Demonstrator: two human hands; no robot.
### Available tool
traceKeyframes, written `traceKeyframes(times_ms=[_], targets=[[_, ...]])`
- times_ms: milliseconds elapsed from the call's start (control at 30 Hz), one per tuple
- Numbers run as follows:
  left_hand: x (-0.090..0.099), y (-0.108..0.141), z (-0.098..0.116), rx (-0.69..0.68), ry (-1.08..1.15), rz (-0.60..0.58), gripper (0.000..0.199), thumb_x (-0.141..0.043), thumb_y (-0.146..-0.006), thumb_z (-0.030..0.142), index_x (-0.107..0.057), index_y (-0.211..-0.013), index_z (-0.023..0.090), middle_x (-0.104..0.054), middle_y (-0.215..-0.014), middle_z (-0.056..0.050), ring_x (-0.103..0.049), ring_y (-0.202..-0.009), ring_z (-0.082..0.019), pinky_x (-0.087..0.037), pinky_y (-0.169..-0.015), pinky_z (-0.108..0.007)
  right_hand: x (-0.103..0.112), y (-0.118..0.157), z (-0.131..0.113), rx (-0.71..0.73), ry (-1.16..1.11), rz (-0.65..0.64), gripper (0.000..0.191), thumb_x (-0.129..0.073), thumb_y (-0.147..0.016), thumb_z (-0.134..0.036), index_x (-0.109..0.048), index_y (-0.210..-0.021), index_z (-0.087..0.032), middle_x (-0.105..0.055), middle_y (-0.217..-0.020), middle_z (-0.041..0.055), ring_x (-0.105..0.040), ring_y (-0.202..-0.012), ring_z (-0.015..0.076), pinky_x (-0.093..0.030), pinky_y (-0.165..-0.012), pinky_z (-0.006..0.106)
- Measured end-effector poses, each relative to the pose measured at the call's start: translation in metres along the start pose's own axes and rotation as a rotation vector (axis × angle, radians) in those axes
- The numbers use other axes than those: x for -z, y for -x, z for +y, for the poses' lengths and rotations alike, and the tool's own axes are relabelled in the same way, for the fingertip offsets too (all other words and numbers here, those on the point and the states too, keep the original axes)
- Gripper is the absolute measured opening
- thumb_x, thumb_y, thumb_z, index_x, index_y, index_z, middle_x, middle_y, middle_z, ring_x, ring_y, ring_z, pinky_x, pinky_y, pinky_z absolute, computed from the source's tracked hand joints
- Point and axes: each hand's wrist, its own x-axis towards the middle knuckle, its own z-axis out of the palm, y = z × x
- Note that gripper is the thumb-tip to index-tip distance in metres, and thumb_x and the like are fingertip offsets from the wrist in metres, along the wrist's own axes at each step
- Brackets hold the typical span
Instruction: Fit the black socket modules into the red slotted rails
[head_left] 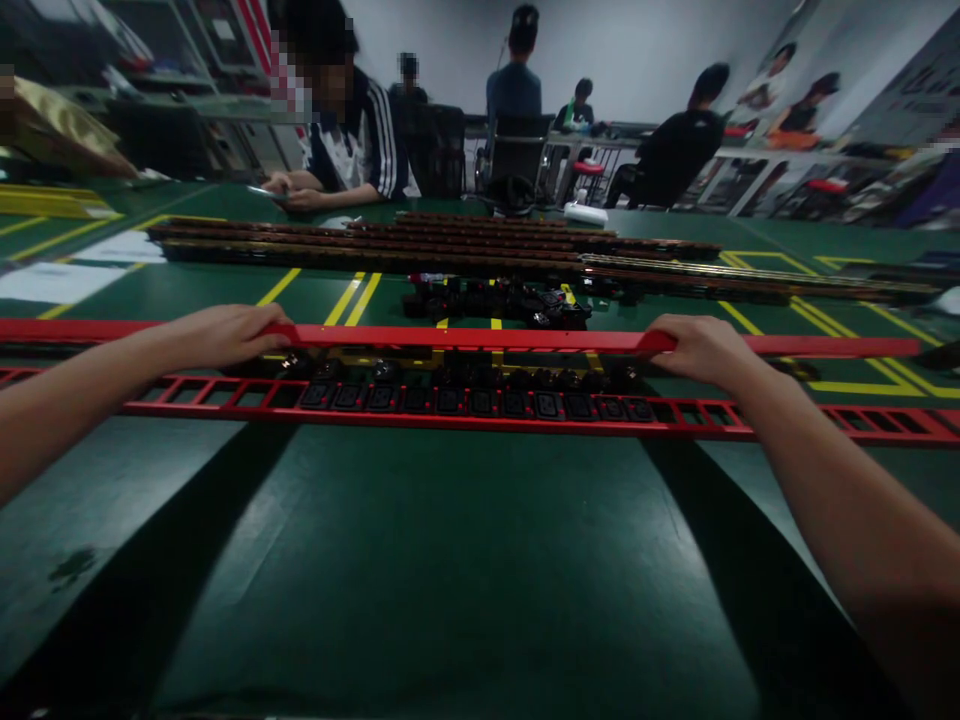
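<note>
A long red metal strip runs across the view, and both my hands grip it. My left hand is closed around its left part, fingers over the top edge. Farther right, my right hand pinches the same strip. Just in front of it, on the near side, lies a red slotted rail with rectangular openings. Several black sockets fill the middle openings of that rail. Between strip and rail, small dark round parts show in a row; their kind is hard to make out.
Behind the strip lies a cluster of black parts. Beyond it, long dark strips are stacked across the green table. White papers lie at left. A person sits opposite, holding a phone-like object; others sit farther back.
</note>
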Motion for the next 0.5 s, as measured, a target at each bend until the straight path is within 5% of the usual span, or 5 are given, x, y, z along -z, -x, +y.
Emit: traceKeyframes(times_ms=[233,367,500], targets=[[0.004,-0.009,-0.016,0.078,0.026,-0.07,0.045,-0.031,-0.086,0.057,-0.055,-0.097,0.02,-0.068,-0.087,-0.009,-0.066,-0.081,-0.028,-0.046,-0.076,-0.033,0.033,0.009,-0.01,-0.042,0.093,-0.007,0.01,-0.059,-0.083,-0.028,-0.068,-0.088,-0.027,-0.07,-0.086,0.0069,-0.057,-0.076,0.0239,-0.036,-0.07,0.036],[0.003,-0.013,-0.013,0.097,-0.006,-0.065,0.049,-0.036,-0.082,0.067,-0.052,-0.09,0.022,-0.066,-0.08,-0.008,-0.064,-0.075,-0.027,-0.041,-0.069,-0.03,0.038,0.006,-0.006,-0.07,0.082,-0.038,0.013,-0.058,-0.083,-0.032,-0.069,-0.087,-0.027,-0.067,-0.079,0.0068,-0.057,-0.075,0.0247,-0.037,-0.071,0.037],[0.004,-0.016,-0.006,0.173,-0.054,-0.035,0.06,-0.036,-0.08,0.078,-0.055,-0.091,0.022,-0.064,-0.077,-0.007,-0.061,-0.07,-0.026,-0.037,-0.064,-0.028,0.035,0.006,-0.007,-0.029,0.113,0.03,0.021,-0.057,-0.081,-0.031,-0.072,-0.094,-0.021,-0.071,-0.093,0.0113,-0.063,-0.09,0.0301,-0.042,-0.076,0.039]])
